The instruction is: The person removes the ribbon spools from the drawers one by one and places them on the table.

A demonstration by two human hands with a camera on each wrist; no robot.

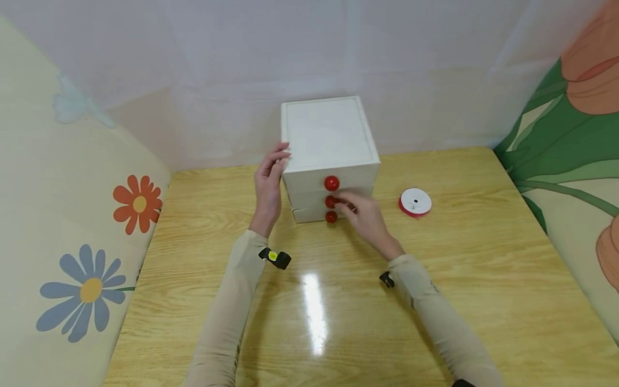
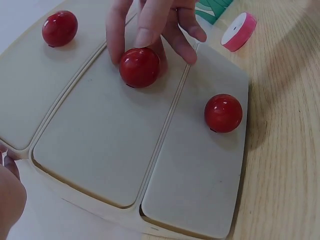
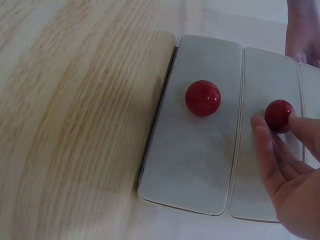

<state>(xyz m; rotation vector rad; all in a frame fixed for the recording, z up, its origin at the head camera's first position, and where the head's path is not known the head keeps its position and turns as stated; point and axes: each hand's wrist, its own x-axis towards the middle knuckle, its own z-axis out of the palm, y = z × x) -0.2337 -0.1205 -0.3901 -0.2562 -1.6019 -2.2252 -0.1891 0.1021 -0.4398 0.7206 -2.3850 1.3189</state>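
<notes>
- The right hand (image 1: 365, 217) is narrowed around the middle red knob (image 2: 139, 67) of a white box (image 1: 326, 134), thumb on one side of the knob and fingers on the other.
- The left hand (image 1: 268, 185) rests against the box's side near its top front corner, fingers fairly straight and holding nothing.
- The box stands on the wooden table (image 1: 367, 333), to the right of the left hand and ahead of the right hand.
- The top knob (image 1: 331, 183) sits above the right hand's fingertips, the bottom knob (image 2: 223, 113) below them, each on its own drawer front.
- A spool of red ribbon (image 1: 416, 201) with a white face lies on the table to the right of the right hand, apart from it.
- Behind both hands, light sleeves (image 1: 222, 317) cover the forearms, with a black strap (image 1: 274, 258) at the left wrist.
- Beyond the hands and the box hangs a pale cloth (image 1: 232, 70).
</notes>
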